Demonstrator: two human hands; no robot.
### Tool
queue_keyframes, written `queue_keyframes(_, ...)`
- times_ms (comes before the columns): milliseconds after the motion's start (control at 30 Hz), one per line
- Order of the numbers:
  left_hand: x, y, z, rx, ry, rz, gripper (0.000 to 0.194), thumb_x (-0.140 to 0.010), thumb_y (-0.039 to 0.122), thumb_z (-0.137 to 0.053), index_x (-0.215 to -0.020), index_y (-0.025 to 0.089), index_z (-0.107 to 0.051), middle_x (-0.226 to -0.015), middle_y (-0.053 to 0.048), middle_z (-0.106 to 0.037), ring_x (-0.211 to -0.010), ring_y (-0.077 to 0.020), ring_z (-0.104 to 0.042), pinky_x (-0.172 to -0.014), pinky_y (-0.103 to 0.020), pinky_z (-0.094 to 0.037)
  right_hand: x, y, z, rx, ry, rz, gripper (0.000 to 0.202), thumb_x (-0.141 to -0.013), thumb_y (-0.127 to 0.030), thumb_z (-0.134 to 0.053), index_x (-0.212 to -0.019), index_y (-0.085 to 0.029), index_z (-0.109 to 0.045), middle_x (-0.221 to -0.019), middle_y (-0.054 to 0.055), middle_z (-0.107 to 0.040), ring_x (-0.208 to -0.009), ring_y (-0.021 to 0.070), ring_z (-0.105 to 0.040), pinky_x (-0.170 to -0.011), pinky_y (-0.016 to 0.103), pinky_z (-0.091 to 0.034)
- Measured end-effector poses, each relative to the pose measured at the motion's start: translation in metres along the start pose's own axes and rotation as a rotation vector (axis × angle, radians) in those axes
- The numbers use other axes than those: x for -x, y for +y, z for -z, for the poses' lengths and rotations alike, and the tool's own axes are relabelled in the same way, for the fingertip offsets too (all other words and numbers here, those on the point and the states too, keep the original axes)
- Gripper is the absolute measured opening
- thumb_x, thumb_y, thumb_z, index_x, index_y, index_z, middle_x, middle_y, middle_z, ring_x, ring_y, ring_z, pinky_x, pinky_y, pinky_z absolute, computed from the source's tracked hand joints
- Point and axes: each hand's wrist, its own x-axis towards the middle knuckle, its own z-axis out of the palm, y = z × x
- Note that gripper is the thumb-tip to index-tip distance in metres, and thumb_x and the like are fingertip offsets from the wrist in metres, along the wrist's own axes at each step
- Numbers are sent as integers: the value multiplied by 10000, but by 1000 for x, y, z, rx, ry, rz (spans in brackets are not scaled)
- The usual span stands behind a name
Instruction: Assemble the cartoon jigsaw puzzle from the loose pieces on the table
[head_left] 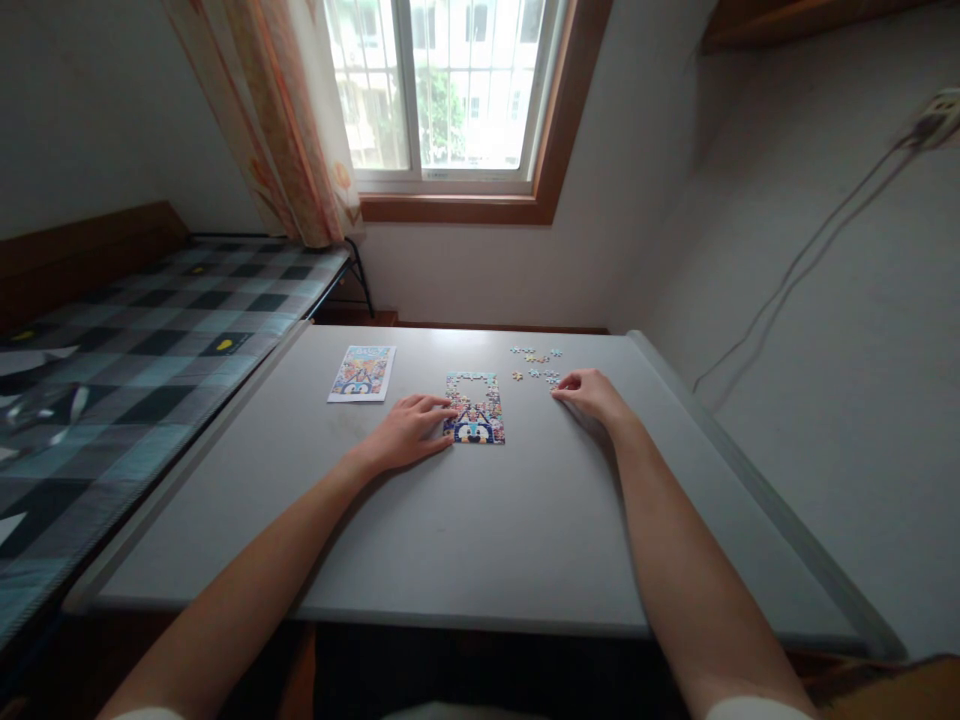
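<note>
A partly assembled jigsaw puzzle [480,432] lies flat on the table, with a gap in its upper middle. My left hand [409,432] rests at its left edge, fingers spread and the tips touching the puzzle. To the right, my right hand [589,393] is pinched at the tabletop on a puzzle piece [555,391], mostly covered by the fingertips. Just beyond that hand are several loose puzzle pieces [537,358], scattered on the table. A printed picture sheet [361,375] showing a similar colourful design lies left of the puzzle.
The grey-white table [465,540] has raised side edges. A bed with a checked cover [255,290] stands along its left side. Behind are a window [450,90] and a curtain [277,120]. A cable [787,275] hangs down the right wall.
</note>
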Motion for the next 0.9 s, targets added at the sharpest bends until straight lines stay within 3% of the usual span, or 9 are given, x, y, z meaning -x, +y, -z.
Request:
queue_keyframes(600, 0, 1, 1, 9, -4, 10, 394, -875, 416, -550, -1256, 319, -565, -1292, -34, -548, -1162, -240, -500, -1028, -426, -374, 6, -14, 0, -25, 59, 42, 124, -637, -250, -695, -725, -163, -703, -758, 54, -713, -727, 171, -637, -655, 241, -442)
queue_keyframes(900, 0, 1, 1, -3, -23, 15, 391, -884, 416, -539, -1262, 314, -558, -1311, -26, -532, -1196, -235, -473, -1045, -412, -356, 9, -19, -1, -127, 53, 96, 190, -656, -175, -680, -844, -146, -685, -794, 54, -704, -705, 142, -621, -650, 228, -449)
